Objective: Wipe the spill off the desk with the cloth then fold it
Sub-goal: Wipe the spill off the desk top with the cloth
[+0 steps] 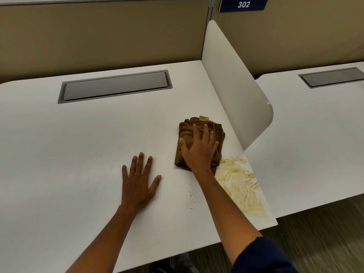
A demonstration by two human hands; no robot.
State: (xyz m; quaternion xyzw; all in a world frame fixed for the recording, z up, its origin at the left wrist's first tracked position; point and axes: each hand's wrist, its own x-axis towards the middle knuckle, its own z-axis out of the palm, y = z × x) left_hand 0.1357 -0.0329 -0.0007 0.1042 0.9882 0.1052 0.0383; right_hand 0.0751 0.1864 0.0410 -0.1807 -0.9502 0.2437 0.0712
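Observation:
A brown cloth (189,131), bunched into a rough pad with a pale tag at its far edge, lies on the white desk (78,154) close to the right-hand divider. My right hand (200,148) presses flat on top of it, fingers spread. A yellowish smeared spill (239,184) streaks the desk's right front corner, just right of my right forearm, and small brown specks (192,197) dot the surface left of it. My left hand (137,180) rests flat on the bare desk, fingers apart, holding nothing, a hand's width left of the cloth.
A white curved divider panel (236,85) stands along the desk's right edge. A grey cable hatch (115,86) is set into the desk's far side. A second white desk (315,144) lies to the right, and a beige partition with sign 302 (243,4) stands behind.

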